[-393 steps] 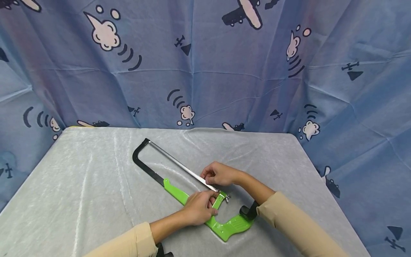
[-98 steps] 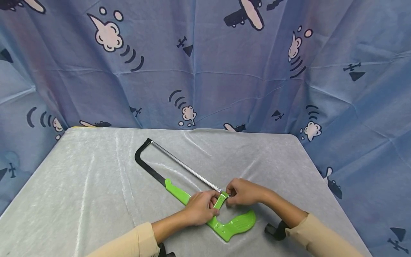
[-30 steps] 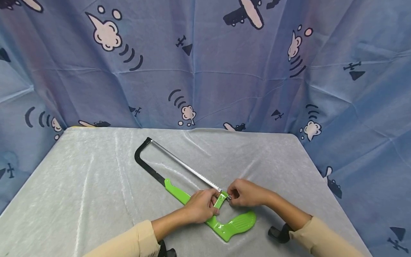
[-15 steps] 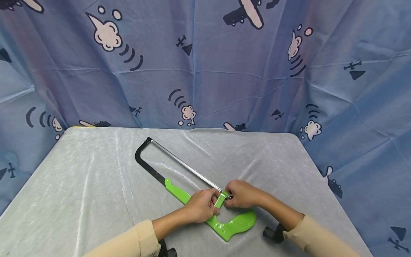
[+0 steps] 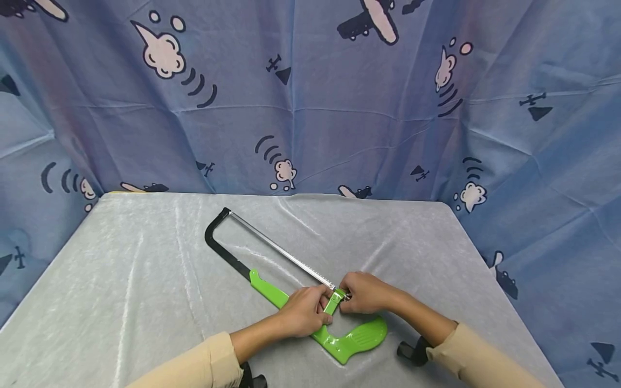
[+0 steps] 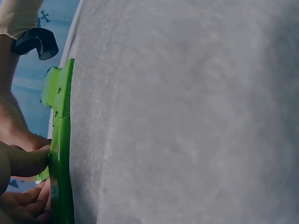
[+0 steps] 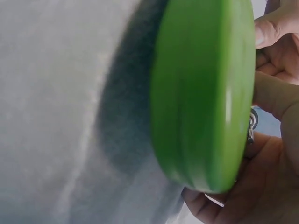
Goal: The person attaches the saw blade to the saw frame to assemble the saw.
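Note:
A hacksaw (image 5: 266, 290) lies on the table, with a black front frame, green rear frame and handle. Its silver blade (image 5: 281, 250) runs from the black front tip to the green rear post. My left hand (image 5: 303, 313) grips the green frame at that post, thumb on the near side. At the post's outer end, my right hand (image 5: 366, 292) pinches the small metal wing nut (image 5: 346, 297), partly covered by the fingers. The right wrist view shows the wing nut (image 7: 252, 122) between thumb and fingers, behind the big green handle (image 7: 201, 93).
A grey velvety cloth (image 5: 160, 302) covers the table. Blue patterned curtain (image 5: 310, 108) hangs behind and at both sides. Black wrist mounts (image 5: 413, 353) sit under the sleeves, the right one close to the saw's handle.
Earliest, my right hand was on the blade near its rear end; it has since moved to the wing nut. In the last second it shifted slightly left. Left hand and saw stay nearly still.

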Tool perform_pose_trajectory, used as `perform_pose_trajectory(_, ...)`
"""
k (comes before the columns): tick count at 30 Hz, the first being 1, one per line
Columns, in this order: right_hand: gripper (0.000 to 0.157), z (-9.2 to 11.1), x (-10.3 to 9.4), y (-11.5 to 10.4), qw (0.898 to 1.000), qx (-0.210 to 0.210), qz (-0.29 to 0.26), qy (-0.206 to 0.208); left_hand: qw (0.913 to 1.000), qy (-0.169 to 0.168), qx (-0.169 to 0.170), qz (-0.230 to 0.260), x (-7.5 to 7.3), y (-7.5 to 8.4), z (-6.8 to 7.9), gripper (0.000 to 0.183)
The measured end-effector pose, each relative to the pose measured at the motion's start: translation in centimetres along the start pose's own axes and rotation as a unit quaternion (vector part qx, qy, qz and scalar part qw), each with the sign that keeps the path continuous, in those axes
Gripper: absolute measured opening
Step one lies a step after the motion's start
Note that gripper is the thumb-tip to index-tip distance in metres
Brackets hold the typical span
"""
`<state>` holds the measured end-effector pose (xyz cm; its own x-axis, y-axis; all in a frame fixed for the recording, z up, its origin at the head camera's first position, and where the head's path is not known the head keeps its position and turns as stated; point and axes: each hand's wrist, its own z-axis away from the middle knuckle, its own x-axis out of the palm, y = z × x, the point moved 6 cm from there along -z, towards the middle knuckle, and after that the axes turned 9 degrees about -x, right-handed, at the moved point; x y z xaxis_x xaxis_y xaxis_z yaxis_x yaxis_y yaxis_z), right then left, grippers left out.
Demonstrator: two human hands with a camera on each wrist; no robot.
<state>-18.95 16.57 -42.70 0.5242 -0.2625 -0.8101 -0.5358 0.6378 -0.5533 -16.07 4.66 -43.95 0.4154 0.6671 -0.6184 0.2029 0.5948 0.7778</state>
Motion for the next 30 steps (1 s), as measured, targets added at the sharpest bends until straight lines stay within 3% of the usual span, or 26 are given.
perform_pose_trajectory(5,0.015,-0.1,-0.1,0.0,1.000,0.001,-0.001,0.001,1.0000,-0.002,0.003,-0.001,0.0,0.0,0.0,0.033)
perform_pose_trajectory(18,0.024,0.1,-0.7,-0.2,0.996,0.044,0.074,0.027,1.0000,-0.003,0.001,0.001,0.0,-0.1,0.0,0.032)
perform_pose_trajectory(30,0.018,0.4,-1.4,-0.4,0.996,0.021,0.079,0.039,1.0000,-0.001,0.006,-0.003,-0.1,0.1,0.1,0.032)
